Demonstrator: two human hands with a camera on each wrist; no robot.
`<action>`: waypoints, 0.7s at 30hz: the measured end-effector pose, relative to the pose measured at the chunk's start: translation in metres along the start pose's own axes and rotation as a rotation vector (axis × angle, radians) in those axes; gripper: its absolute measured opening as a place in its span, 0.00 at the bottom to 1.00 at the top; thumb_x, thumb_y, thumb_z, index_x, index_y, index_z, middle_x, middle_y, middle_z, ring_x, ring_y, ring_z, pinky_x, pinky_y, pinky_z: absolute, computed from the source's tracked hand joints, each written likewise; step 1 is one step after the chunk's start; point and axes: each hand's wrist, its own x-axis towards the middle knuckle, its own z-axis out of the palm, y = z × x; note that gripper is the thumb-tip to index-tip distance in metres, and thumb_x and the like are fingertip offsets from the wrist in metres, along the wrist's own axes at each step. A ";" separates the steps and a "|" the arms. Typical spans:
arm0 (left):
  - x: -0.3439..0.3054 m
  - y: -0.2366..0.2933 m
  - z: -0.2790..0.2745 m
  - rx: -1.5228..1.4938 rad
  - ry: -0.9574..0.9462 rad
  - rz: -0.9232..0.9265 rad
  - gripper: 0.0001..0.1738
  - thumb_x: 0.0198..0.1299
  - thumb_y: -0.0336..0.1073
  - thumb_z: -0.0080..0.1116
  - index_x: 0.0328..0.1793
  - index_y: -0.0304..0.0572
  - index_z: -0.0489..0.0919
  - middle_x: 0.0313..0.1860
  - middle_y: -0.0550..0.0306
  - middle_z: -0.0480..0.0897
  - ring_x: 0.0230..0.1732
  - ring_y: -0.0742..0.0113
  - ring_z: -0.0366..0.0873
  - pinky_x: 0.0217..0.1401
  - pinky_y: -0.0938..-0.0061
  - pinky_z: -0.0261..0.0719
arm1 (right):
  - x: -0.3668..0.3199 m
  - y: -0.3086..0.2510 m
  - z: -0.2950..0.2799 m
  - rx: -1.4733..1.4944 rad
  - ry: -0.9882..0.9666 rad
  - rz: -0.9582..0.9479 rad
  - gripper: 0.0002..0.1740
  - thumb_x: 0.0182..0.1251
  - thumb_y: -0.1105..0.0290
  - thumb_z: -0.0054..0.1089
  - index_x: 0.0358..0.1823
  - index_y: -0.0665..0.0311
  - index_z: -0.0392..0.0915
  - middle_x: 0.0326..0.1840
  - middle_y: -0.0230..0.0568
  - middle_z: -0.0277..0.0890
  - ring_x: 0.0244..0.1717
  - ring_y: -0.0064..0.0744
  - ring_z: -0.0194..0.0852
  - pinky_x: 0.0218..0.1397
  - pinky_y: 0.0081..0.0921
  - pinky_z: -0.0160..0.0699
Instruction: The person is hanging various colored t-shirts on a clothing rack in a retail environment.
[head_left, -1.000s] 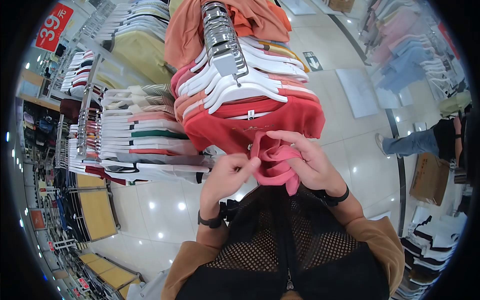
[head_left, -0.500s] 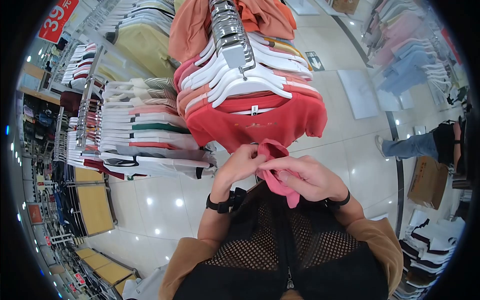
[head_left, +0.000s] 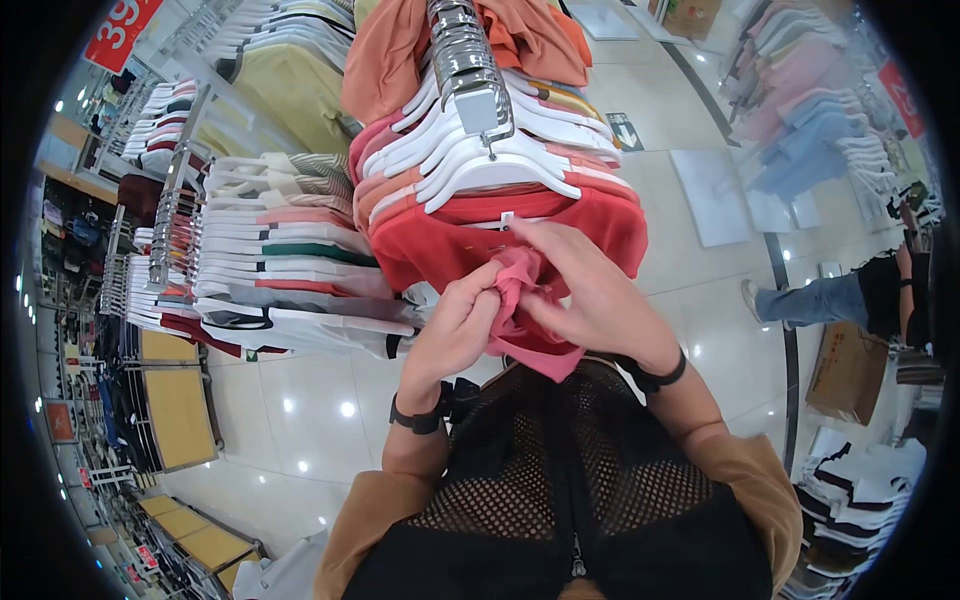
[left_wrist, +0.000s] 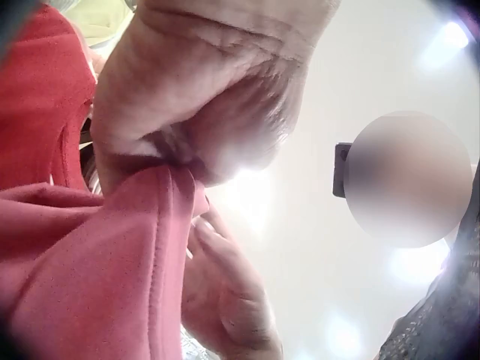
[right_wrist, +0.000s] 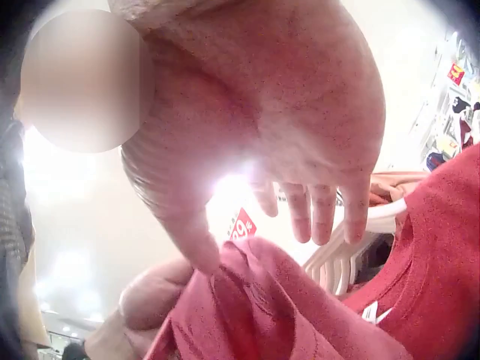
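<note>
Both hands have risen farther, to the red shirt [head_left: 440, 255] on the rack [head_left: 460, 45]: left hand [head_left: 455, 330] pinches the pink cloth [head_left: 527, 345], right hand [head_left: 590, 295] lies spread over it.

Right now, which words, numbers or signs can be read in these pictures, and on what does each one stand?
"39": on the red price sign, cut off by the picture edge; the mark after it is unreadable.
Red sign at far right: digits too blurred to read.
Floor marker: an arrow, its text too small.
Neck label of the red T-shirt: too small.
Pink garment: no text shows.
</note>
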 end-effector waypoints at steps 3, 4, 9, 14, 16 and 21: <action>0.001 0.004 -0.007 0.139 0.026 0.055 0.12 0.69 0.26 0.43 0.49 0.33 0.78 0.31 0.56 0.79 0.30 0.74 0.75 0.36 0.73 0.75 | 0.005 0.007 0.009 0.115 -0.002 0.057 0.16 0.68 0.77 0.60 0.57 0.67 0.82 0.47 0.49 0.85 0.50 0.47 0.85 0.57 0.39 0.82; -0.001 0.007 -0.006 0.140 0.031 0.053 0.12 0.69 0.26 0.43 0.49 0.33 0.78 0.31 0.56 0.79 0.30 0.74 0.75 0.36 0.73 0.75 | 0.006 0.001 0.006 0.234 0.021 0.159 0.13 0.68 0.79 0.58 0.53 0.68 0.82 0.44 0.47 0.85 0.45 0.44 0.86 0.53 0.36 0.83; -0.010 -0.002 -0.004 0.326 0.166 -0.026 0.09 0.67 0.26 0.45 0.41 0.28 0.77 0.32 0.48 0.83 0.21 0.63 0.77 0.28 0.66 0.75 | 0.001 0.001 -0.010 0.336 0.063 0.180 0.10 0.68 0.85 0.52 0.43 0.71 0.82 0.38 0.41 0.83 0.38 0.28 0.84 0.43 0.26 0.82; -0.007 0.007 0.003 0.256 0.199 0.129 0.07 0.65 0.25 0.48 0.41 0.31 0.78 0.34 0.46 0.81 0.35 0.49 0.81 0.41 0.63 0.78 | 0.005 0.002 0.027 0.207 -0.103 -0.040 0.30 0.63 0.72 0.64 0.68 0.63 0.71 0.44 0.46 0.84 0.44 0.51 0.85 0.51 0.38 0.85; -0.009 0.020 -0.001 0.315 0.203 0.145 0.06 0.64 0.25 0.50 0.41 0.31 0.78 0.35 0.46 0.81 0.35 0.47 0.80 0.41 0.62 0.78 | 0.004 0.006 0.036 0.283 -0.175 0.052 0.28 0.63 0.73 0.63 0.67 0.63 0.72 0.45 0.48 0.84 0.45 0.52 0.86 0.51 0.38 0.85; -0.014 0.007 0.003 0.429 0.282 0.211 0.07 0.59 0.24 0.57 0.44 0.33 0.78 0.38 0.47 0.82 0.40 0.45 0.80 0.45 0.59 0.78 | 0.004 0.008 0.037 0.318 -0.066 0.130 0.19 0.64 0.76 0.58 0.58 0.64 0.79 0.45 0.48 0.86 0.42 0.49 0.89 0.47 0.35 0.87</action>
